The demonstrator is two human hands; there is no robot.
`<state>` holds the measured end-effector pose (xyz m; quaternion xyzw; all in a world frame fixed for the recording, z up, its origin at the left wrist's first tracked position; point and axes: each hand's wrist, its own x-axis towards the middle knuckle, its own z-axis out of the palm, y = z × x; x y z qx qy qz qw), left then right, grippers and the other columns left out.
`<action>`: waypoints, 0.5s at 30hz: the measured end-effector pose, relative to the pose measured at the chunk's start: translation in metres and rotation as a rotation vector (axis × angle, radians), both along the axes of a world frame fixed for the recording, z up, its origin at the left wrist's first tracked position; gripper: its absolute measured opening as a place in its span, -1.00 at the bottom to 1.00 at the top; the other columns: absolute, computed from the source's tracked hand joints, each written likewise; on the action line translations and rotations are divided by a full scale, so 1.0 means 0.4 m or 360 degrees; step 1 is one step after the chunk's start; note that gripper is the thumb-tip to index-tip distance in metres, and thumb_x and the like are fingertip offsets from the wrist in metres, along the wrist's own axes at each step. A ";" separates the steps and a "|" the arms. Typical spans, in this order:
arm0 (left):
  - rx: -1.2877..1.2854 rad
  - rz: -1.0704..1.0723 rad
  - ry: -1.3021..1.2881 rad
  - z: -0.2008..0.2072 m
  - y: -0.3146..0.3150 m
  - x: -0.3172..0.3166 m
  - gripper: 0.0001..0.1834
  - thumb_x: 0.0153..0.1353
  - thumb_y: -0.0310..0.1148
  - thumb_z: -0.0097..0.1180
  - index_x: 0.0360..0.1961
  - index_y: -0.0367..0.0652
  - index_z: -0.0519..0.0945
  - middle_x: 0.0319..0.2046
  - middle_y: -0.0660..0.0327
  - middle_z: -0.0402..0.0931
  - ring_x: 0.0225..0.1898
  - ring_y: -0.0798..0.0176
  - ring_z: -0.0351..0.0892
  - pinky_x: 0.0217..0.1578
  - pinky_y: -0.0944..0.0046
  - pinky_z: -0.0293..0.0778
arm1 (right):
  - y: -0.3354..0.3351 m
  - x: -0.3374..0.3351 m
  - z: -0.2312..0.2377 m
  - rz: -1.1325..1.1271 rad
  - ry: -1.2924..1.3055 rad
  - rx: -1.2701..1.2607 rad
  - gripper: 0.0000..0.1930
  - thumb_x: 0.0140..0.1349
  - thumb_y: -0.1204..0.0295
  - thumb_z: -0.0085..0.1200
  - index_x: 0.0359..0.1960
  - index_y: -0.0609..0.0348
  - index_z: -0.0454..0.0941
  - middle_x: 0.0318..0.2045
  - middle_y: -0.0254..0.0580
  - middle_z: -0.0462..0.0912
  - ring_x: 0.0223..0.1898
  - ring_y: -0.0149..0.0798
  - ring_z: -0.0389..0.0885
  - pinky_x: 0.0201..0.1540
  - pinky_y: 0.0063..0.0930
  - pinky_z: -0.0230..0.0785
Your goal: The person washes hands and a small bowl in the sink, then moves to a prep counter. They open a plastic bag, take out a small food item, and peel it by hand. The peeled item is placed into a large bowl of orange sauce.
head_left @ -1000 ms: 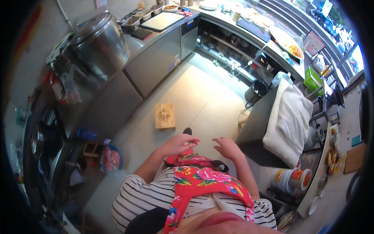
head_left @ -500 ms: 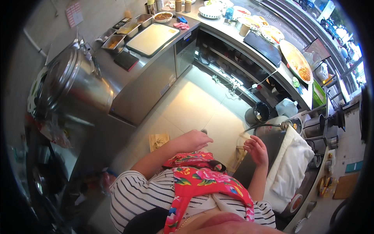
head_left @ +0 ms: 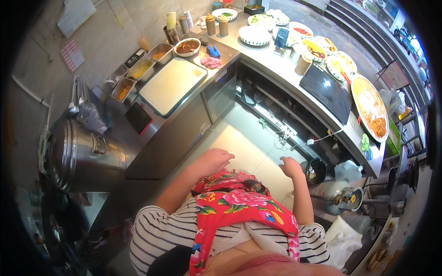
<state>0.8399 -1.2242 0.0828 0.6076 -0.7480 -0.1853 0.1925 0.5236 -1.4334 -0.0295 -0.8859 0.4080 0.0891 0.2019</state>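
My left hand (head_left: 213, 160) hangs in the air over the tiled floor, just in front of the red floral apron (head_left: 239, 202). It holds nothing, and its fingers are loosely bent and a little apart. Across from it, my right hand (head_left: 291, 167) is raised on the other side of the apron, also without anything in it. Its fingers droop in a loose bend, partly hidden by the back of the hand. Neither hand touches a counter. A black bin (head_left: 316, 171) stands on the floor beyond the right hand.
On the left counter lie a cutting board (head_left: 172, 85), metal trays of food (head_left: 123, 89), a bowl of brown sauce (head_left: 187, 47) and a large steel pot (head_left: 87, 156). The right counter bears plates of food (head_left: 315, 48), a black slab (head_left: 326, 92) and a long oval platter (head_left: 369, 108).
My view has moved forward and the counters appear nearer. The white cloth at the right has slid toward the lower edge. My right hand's fingers, spread before, now droop.
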 end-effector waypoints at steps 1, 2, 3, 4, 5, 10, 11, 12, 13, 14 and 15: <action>0.0009 0.0007 -0.0009 -0.002 -0.029 0.001 -0.74 0.19 -0.40 0.06 -0.09 -0.19 0.55 -0.21 0.07 0.59 -0.11 0.00 0.55 -0.07 0.07 0.41 | -0.031 0.040 0.027 0.0003 0.0010 -0.0027 -0.64 0.16 0.28 0.13 -0.04 0.16 0.54 -0.19 0.09 0.63 -0.08 0.09 0.55 -0.02 -0.13 0.41; 0.0082 -0.0021 -0.0037 -0.005 -0.061 0.007 -0.74 0.19 -0.40 0.07 -0.09 -0.20 0.55 -0.20 0.07 0.59 -0.11 0.00 0.54 -0.06 0.07 0.41 | -0.050 0.081 0.048 0.0089 -0.0084 0.0003 -0.65 0.17 0.29 0.12 -0.03 0.16 0.53 -0.20 0.10 0.62 -0.09 0.10 0.55 -0.02 -0.12 0.41; 0.0105 0.0024 -0.0031 -0.009 -0.089 0.017 -0.73 0.18 -0.39 0.07 -0.09 -0.20 0.55 -0.19 0.06 0.58 -0.10 0.00 0.54 -0.06 0.07 0.41 | -0.061 0.118 0.066 0.0162 -0.0127 0.0027 -0.65 0.18 0.30 0.12 -0.02 0.16 0.52 -0.21 0.10 0.62 -0.09 0.10 0.55 -0.02 -0.12 0.40; 0.0192 0.0034 -0.0044 -0.014 -0.116 0.030 -0.72 0.17 -0.39 0.08 -0.08 -0.20 0.55 -0.19 0.05 0.58 -0.10 -0.01 0.54 -0.05 0.06 0.41 | -0.069 0.150 0.082 0.0247 -0.0252 0.0038 -0.65 0.18 0.31 0.11 -0.02 0.15 0.52 -0.20 0.10 0.62 -0.09 0.10 0.55 -0.02 -0.13 0.41; 0.0221 0.0060 -0.0041 -0.019 -0.145 0.053 -0.71 0.16 -0.39 0.08 -0.08 -0.20 0.55 -0.18 0.05 0.58 -0.09 -0.01 0.53 -0.04 0.06 0.42 | -0.073 0.179 0.092 0.0278 -0.0355 0.0032 -0.65 0.19 0.32 0.10 0.00 0.15 0.51 -0.20 0.10 0.62 -0.10 0.10 0.56 -0.02 -0.14 0.40; 0.0108 0.0318 -0.0278 -0.029 -0.298 0.257 -0.72 0.10 -0.39 0.14 -0.13 -0.21 0.54 -0.25 0.02 0.55 -0.12 -0.04 0.53 -0.09 0.05 0.45 | -0.150 0.262 0.125 0.0329 -0.0271 0.0359 -0.65 0.21 0.33 0.10 0.02 0.16 0.51 -0.20 0.05 0.63 -0.10 0.07 0.57 -0.02 -0.17 0.40; 0.0003 0.0392 -0.0366 -0.030 -0.351 0.317 -0.73 0.09 -0.39 0.15 -0.15 -0.21 0.54 -0.29 0.03 0.54 -0.14 -0.04 0.54 -0.11 0.04 0.47 | -0.188 0.274 0.130 0.0315 -0.0375 0.0302 -0.65 0.21 0.33 0.10 0.02 0.16 0.51 -0.20 0.05 0.63 -0.10 0.06 0.57 -0.02 -0.17 0.40; 0.0039 0.0484 -0.0345 -0.035 -0.387 0.365 -0.69 0.07 -0.42 0.17 -0.12 -0.22 0.54 -0.24 0.02 0.54 -0.11 -0.05 0.52 -0.07 0.05 0.46 | -0.218 0.275 0.136 0.0303 -0.0366 0.0268 -0.65 0.21 0.33 0.10 0.01 0.17 0.52 -0.19 0.05 0.63 -0.09 0.05 0.57 -0.02 -0.18 0.40; 0.0013 0.0582 -0.0315 -0.042 -0.424 0.412 -0.65 0.06 -0.45 0.18 -0.08 -0.24 0.54 -0.19 0.02 0.53 -0.08 -0.06 0.51 -0.03 0.07 0.44 | -0.249 0.274 0.143 0.0271 -0.0255 0.0310 -0.66 0.20 0.33 0.11 0.00 0.18 0.53 -0.18 0.06 0.64 -0.08 0.05 0.57 -0.02 -0.19 0.41; -0.0026 0.0672 -0.0252 -0.051 -0.469 0.458 -0.62 0.03 -0.47 0.20 -0.07 -0.24 0.53 -0.20 0.02 0.51 -0.08 -0.05 0.50 -0.03 0.07 0.45 | -0.282 0.276 0.150 0.0174 -0.0220 0.0299 -0.66 0.20 0.33 0.10 -0.01 0.17 0.53 -0.19 0.07 0.63 -0.09 0.06 0.58 -0.03 -0.16 0.41; -0.0103 0.0724 -0.0259 -0.064 -0.509 0.497 -0.60 0.02 -0.49 0.20 -0.05 -0.24 0.51 -0.14 0.01 0.48 -0.05 -0.06 0.48 -0.03 0.06 0.45 | -0.307 0.273 0.159 0.0107 -0.0176 0.0311 -0.66 0.20 0.32 0.10 -0.01 0.16 0.53 -0.20 0.09 0.63 -0.11 0.06 0.58 -0.04 -0.14 0.42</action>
